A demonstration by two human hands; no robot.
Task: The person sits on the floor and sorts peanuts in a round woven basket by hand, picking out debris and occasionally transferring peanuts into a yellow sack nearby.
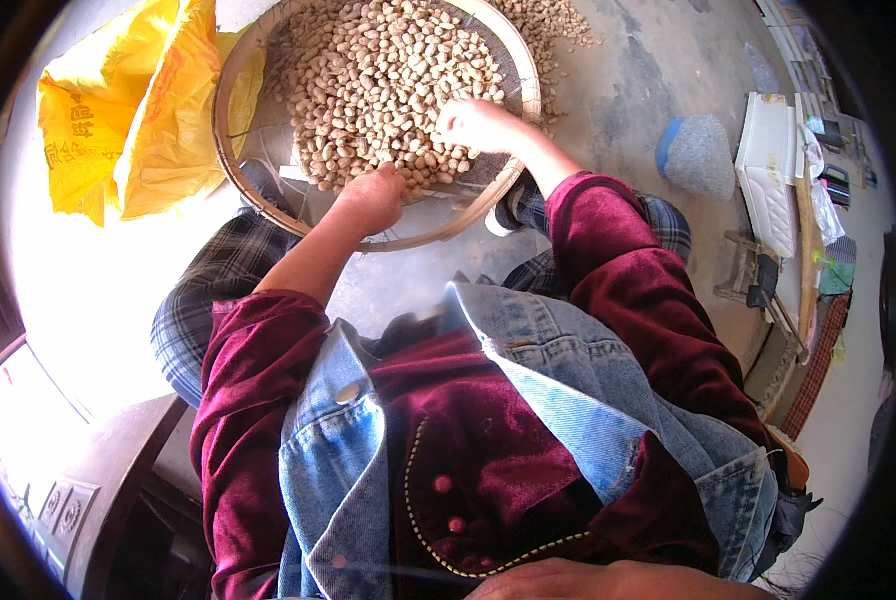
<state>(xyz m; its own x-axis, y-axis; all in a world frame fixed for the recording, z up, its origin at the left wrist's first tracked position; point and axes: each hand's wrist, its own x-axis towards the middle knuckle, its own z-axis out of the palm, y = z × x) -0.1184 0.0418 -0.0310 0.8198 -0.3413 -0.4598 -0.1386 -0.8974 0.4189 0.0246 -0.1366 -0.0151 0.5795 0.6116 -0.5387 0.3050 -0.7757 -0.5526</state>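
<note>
A heap of unshelled peanuts (395, 82) lies in a round sieve (526, 67) with a wooden rim and a dark mesh bottom. My left hand (376, 199) reaches over the near rim, its fingertips down at the close edge of the heap. Over the right part of the peanuts is my right hand (478, 124), with the fingers curled inward. Whether either hand pinches a peanut is hidden by the fingers. Both forearms come out of dark red velvet sleeves.
A yellow woven sack (132, 112) stands left of the sieve. More peanuts (545, 30) lie on the concrete floor (620, 82) beyond its right rim. To the right are a grey-and-blue cushion-like object (695, 157) and a white padded box-like item (767, 172). Dark wooden furniture (125, 472) is at lower left.
</note>
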